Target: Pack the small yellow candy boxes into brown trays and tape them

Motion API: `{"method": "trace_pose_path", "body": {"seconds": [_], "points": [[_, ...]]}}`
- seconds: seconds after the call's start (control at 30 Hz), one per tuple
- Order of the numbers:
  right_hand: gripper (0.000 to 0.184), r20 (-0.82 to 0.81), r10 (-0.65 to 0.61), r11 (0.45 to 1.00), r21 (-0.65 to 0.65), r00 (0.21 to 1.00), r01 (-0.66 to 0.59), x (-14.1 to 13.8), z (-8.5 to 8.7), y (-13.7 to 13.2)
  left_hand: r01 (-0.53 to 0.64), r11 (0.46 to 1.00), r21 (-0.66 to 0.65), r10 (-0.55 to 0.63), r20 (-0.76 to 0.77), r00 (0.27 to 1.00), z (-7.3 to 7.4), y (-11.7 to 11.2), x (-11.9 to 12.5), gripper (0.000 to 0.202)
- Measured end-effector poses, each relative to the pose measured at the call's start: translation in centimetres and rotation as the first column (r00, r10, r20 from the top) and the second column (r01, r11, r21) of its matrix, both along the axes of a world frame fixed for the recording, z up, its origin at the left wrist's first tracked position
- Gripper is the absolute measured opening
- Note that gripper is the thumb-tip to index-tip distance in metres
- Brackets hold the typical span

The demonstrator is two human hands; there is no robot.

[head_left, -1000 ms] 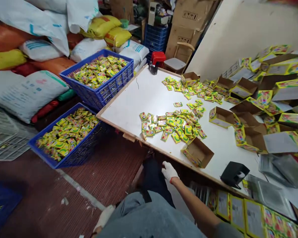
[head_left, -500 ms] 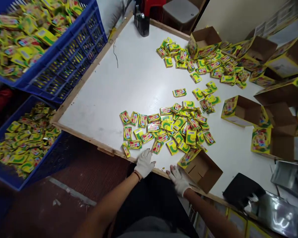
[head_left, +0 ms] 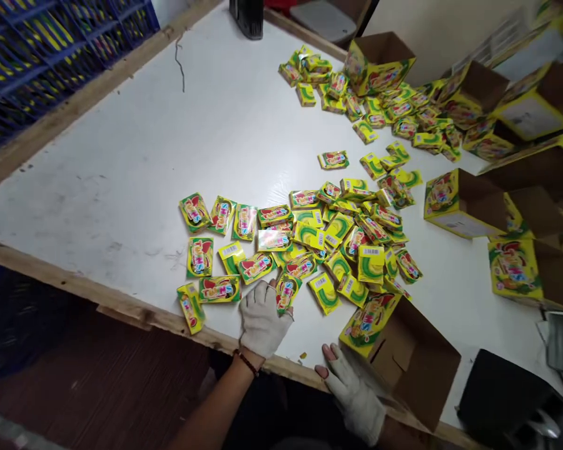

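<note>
My left hand (head_left: pixel 264 320), in a white glove with bare fingertips, is at the near edge of a spread of small cartons. Its thumb and index finger close around one yellow-green carton (head_left: pixel 288 292) printed with a red fruit picture and colourful letters. My right hand (head_left: pixel 354 394), gloved the same way, rests at the table's edge with its fingers stretched out and nothing in them. Beside it, an open cardboard box (head_left: pixel 373 322) with a printed yellow side lies tipped, its bare brown inside showing. Loose cartons (head_left: pixel 338 231) lie heaped beyond both hands.
The white table (head_left: pixel 136 169) has a raised wooden rim (head_left: pixel 122 297). More cartons (head_left: pixel 403 112) and several open display boxes (head_left: pixel 464 203) fill the far right. A blue crate (head_left: pixel 65 56) stands beyond the left rim. A black object (head_left: pixel 507 394) sits at the near right.
My left hand has moved onto the carton by its fingertips and closed around it. My right hand stays beside the cardboard box. The view has shifted closer to the table.
</note>
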State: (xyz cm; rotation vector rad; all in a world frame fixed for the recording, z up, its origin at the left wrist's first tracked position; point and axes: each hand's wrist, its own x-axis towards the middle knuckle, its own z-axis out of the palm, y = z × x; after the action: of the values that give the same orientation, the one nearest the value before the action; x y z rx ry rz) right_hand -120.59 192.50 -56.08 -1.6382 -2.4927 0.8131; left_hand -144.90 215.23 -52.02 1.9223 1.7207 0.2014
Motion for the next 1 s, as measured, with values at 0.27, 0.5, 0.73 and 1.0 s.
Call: {"method": "trace_pose_path", "body": {"seconds": [0.27,0.5,0.73,1.0], "points": [[0.059,-0.037,0.019,0.972,0.233,0.999,-0.01,0.2,-0.3,0.8,0.078,0.981,0.179,-0.065,-0.081,0.995,0.8,-2.1,1.5,0.058],[0.053,-0.3,0.101,0.782,0.614,0.949,0.111,1.1,4.3,-1.2,-0.154,0.987,0.054,0.146,0.119,0.982,3.7,-5.6,2.3,0.059],[0.046,-0.052,-0.438,0.89,0.117,0.897,0.441,8.4,8.5,-1.6,-0.048,0.993,0.108,-0.004,0.438,0.899,7.1,-10.1,6.0,0.065],[0.046,-0.337,-0.574,0.819,-0.246,0.746,0.518,12.6,12.7,-0.5,0.461,0.863,0.206,-0.5,0.466,0.73,10.8,-14.1,13.2,0.067]]}}
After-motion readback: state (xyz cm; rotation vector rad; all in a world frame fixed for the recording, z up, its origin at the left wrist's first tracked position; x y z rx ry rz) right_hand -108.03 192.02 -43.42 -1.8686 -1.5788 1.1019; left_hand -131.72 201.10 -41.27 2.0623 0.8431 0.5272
